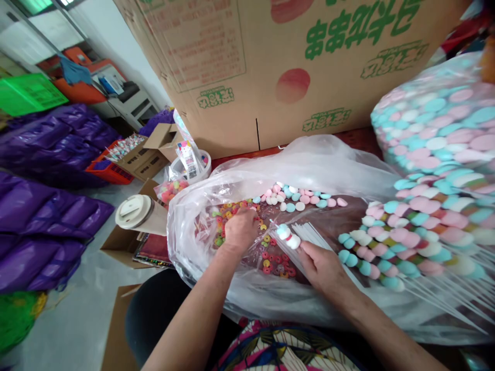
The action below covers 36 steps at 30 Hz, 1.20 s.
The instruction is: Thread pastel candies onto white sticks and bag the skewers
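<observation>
"Where is the marshmallow skewer sitting?"

"The right hand is holding it above the clear plastic sheet, fingers clamping on its stick."

"And the left hand?"

"It's reaching among the gummy rings; I can't tell whether its fingers are pinching one."

"What else is the sheet carrying?"

"Loose marshmallows are lying along its far side, threaded skewers are stacking at the right."

"And the room?"

"A big printed carton is standing behind; purple bags are resting on the grey floor."

Soft light, glints on purple bags, blurred, stretched edges
</observation>
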Motion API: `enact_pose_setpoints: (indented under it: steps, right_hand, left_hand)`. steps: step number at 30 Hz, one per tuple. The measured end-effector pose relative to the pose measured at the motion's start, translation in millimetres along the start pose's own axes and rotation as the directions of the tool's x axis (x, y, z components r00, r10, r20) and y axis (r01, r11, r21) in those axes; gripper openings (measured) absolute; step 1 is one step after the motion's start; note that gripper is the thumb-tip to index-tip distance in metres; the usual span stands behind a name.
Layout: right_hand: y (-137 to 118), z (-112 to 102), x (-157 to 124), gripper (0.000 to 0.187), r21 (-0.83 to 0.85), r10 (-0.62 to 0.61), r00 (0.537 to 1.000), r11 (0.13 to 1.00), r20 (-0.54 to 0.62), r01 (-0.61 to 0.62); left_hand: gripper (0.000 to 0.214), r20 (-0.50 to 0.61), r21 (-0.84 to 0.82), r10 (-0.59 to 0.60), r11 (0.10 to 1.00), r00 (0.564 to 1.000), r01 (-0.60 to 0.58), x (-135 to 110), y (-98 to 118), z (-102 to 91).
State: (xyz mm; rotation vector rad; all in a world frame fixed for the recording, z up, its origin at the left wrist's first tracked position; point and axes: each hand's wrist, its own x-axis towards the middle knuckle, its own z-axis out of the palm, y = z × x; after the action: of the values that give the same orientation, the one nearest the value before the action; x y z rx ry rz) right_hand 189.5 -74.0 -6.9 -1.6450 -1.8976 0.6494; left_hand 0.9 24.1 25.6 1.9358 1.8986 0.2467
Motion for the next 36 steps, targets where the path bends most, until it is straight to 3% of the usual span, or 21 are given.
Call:
enact_pose_setpoints:
  steps: [2,4,6,7,9,11,13,14,16,18,21,23,26,28,30,36]
  right_hand:
    - [-1,-2,-1,0.031,-0.019,0.008,1.000,1.000,0.004,-0.008]
    - [-2,-4,0,0.029,-0.024,0.017,1.000,1.000,-0.002,-0.017]
    - [-2,-8,4,0.027,-0.012,0.025,0.999,1.000,-0.032,-0.026]
    - [-2,-10,6,0.028,-0.002,0.031,0.998,1.000,-0.054,-0.031]
    - [0,-12,10,0.029,0.018,0.043,0.994,0.999,-0.099,-0.041]
    - [2,-13,12,0.030,0.029,0.056,0.991,0.998,-0.123,-0.053]
    - [3,-13,12,0.030,0.029,0.060,0.991,0.998,-0.118,-0.057]
    - [3,-12,12,0.029,0.024,0.060,0.992,0.998,-0.108,-0.058]
    - [2,-11,9,0.030,0.003,0.053,0.996,0.999,-0.077,-0.053]
    - [1,-10,7,0.030,-0.040,0.048,0.998,0.998,-0.043,-0.050]
    - [2,-10,4,0.030,-0.117,0.066,0.998,0.991,-0.010,-0.066]
    - [4,-11,2,0.030,-0.160,0.083,0.996,0.984,0.017,-0.079]
    - [3,-8,2,0.028,-0.207,0.092,0.991,0.976,0.093,-0.071]
    - [1,-5,2,0.026,-0.232,0.082,0.989,0.971,0.124,-0.051]
    - [-1,-3,3,0.025,-0.256,0.056,0.991,0.966,0.125,-0.022]
    - [-7,-6,-1,0.024,-0.260,-0.008,0.997,0.965,0.070,0.026]
  left_hand:
    - [0.013,-0.024,-0.295,-0.095,0.952,0.995,0.083,-2,-7,0.9]
    - [0.019,0.071,-0.615,-0.221,0.758,0.973,0.217,-10,-15,0.4]
    - [0.022,0.205,-0.744,-0.240,0.592,0.949,0.310,-23,-20,-0.9]
    - [0.021,0.251,-0.742,-0.212,0.584,0.944,0.329,-31,-20,-1.7]
    - [0.014,0.305,-0.651,-0.095,0.706,0.947,0.280,-46,-18,-3.6]
    - [0.012,0.336,-0.489,0.068,0.865,0.940,0.112,-52,-11,-7.2]
    - [0.016,0.292,-0.291,0.148,0.955,0.945,-0.060,-46,0,-11.9]
    - [0.019,0.242,-0.185,0.147,0.977,0.959,-0.103,-37,6,-14.0]
    - [0.025,0.109,0.055,0.056,0.997,0.992,-0.063,-16,19,-15.8]
    - [0.021,0.147,0.209,0.011,0.977,0.989,-0.042,5,29,-13.4]
    - [0.017,0.186,0.240,0.007,0.969,0.983,-0.053,19,33,-4.2]
    - [0.015,0.138,0.138,0.037,0.989,0.990,-0.057,16,28,3.0]
    - [0.007,0.051,-0.278,-0.028,0.960,0.998,0.042,1,16,12.6]
    - [0.006,0.074,-0.576,-0.100,0.808,0.992,0.124,-8,11,17.4]
    - [0.010,0.107,-0.748,-0.117,0.644,0.987,0.158,-15,10,19.0]
    - [0.029,0.214,-0.887,0.040,0.426,0.976,0.177,-21,13,3.4]
